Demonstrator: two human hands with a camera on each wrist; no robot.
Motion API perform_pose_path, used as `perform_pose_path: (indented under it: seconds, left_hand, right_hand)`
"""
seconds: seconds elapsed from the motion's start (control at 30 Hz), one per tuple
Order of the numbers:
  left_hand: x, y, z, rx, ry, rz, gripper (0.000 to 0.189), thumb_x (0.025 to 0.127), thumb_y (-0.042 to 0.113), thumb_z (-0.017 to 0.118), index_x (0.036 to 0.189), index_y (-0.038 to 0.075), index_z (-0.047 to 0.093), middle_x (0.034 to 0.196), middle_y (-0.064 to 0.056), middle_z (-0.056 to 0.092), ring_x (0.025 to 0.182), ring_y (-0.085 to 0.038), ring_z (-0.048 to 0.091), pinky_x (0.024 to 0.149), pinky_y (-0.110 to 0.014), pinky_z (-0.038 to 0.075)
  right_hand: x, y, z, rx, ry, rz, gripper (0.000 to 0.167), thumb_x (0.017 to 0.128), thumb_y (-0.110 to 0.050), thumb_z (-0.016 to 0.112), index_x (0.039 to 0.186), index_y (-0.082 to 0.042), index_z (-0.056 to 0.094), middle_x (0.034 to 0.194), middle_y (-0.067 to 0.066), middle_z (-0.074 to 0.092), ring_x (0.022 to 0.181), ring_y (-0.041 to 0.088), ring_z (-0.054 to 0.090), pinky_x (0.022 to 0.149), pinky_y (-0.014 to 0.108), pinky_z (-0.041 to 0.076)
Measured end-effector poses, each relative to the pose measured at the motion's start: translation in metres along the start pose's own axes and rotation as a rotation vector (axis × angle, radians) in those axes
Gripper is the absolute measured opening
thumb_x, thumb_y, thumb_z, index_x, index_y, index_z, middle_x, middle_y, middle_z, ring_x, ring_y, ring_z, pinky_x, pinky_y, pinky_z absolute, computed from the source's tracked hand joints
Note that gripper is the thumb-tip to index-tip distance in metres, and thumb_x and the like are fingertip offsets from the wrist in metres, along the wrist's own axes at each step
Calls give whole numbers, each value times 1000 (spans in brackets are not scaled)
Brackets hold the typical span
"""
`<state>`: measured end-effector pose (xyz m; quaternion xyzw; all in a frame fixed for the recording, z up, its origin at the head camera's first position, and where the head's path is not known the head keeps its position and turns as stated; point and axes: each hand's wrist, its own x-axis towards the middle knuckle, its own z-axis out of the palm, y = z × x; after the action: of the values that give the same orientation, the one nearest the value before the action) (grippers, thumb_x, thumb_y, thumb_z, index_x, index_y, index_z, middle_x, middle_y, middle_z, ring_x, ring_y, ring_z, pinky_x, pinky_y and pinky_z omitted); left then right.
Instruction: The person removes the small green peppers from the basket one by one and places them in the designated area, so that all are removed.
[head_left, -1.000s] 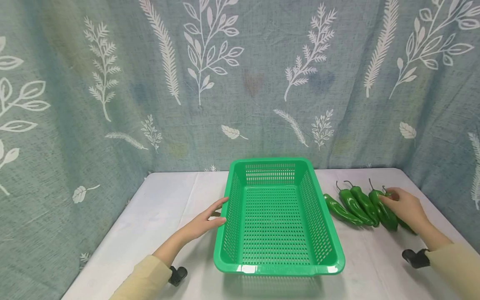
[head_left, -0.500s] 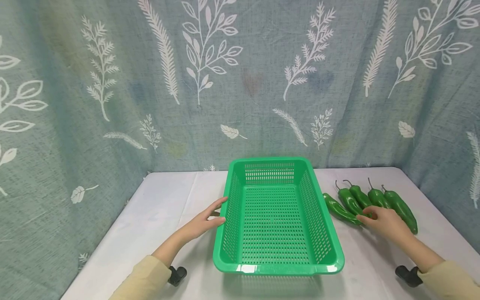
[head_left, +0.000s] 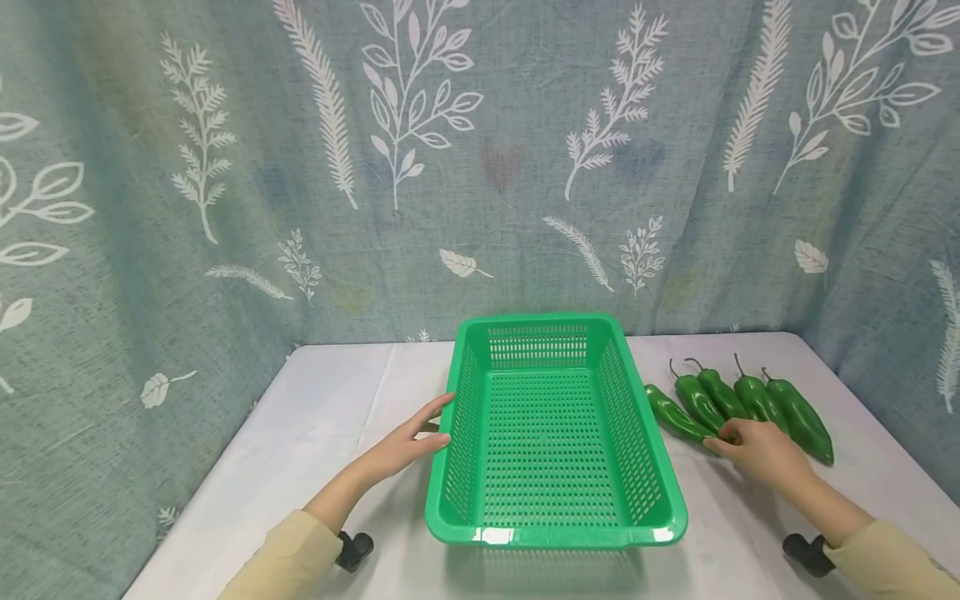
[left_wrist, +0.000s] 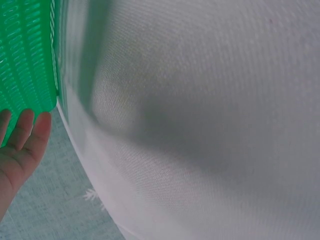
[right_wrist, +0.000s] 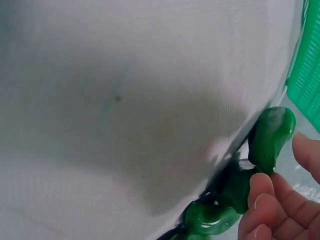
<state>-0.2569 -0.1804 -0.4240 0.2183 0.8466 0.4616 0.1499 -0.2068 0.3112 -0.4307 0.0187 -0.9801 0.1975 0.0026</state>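
A green plastic basket (head_left: 555, 450) stands in the middle of the white table. My left hand (head_left: 408, 442) is at its left wall, thumb and fingers spread against the rim; the left wrist view has these fingers (left_wrist: 37, 137) extended beside the wall. Right of the basket lie several long green peppers (head_left: 802, 421), fanned out with most stems toward the back. My right hand (head_left: 768, 454) is over the front ends of the pepper group, hiding some tips. In the right wrist view, a pepper (right_wrist: 272, 137) lies between thumb and fingers, with a gap on the thumb side.
Behind the table hangs a blue-green curtain (head_left: 525, 250) with white leaf prints. White cloth covers the table (head_left: 352, 383). A black wrist camera (head_left: 808, 554) is strapped below my right hand, and another black camera (head_left: 355, 550) below my left.
My right hand has moved left and toward me, from the rightmost pepper to the front tips of the peppers nearer the basket. The left hand and basket stay put.
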Motion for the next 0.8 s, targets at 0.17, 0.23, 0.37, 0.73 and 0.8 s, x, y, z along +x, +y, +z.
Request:
perform_pose_path:
  seconds: [0.17,0.23,0.37,0.73,0.8]
  left_hand:
    - [-1,2,-1,10,3,-4,64,92,35,51,147,29,18,147,-12,26,126,-34,37,96,-55,35]
    - [-1,2,-1,14,1,-1,64,92,34,51,147,28,18,147,-13,26,126,-34,37,96,-55,36]
    - [0,1,-1,18,-5,11,64,93,34,51,147,26,17,147,-15,25,126,-36,37,96,-56,36]
    - [0,1,0,12,-3,7,64,92,34,51,147,27,18,147,-14,26,126,-36,37,96,-56,35]
    - [0,1,0,9,0,0,64,92,35,51,147,28,18,147,-12,26,126,-35,37,96,-56,35]
  right_hand:
    - [-2,-4,4,-21,11,-8,30,84,-32,64,80,-3,63,68,2,58,59,15,50,50,30,40]
    - [-2,-5,5,-36,13,-5,27,84,-30,64,73,-6,60,63,-1,54,57,14,46,48,29,37]
    - [-2,-7,9,-48,-2,16,30,84,-30,63,63,-11,52,56,-2,46,53,14,42,46,27,32]
    - [1,-10,15,3,-45,27,33,85,-27,61,59,-12,47,53,-2,42,50,13,39,46,26,30]
    - [1,-11,16,19,-49,27,34,85,-25,60,58,-12,45,51,-3,40,49,12,37,46,26,29]
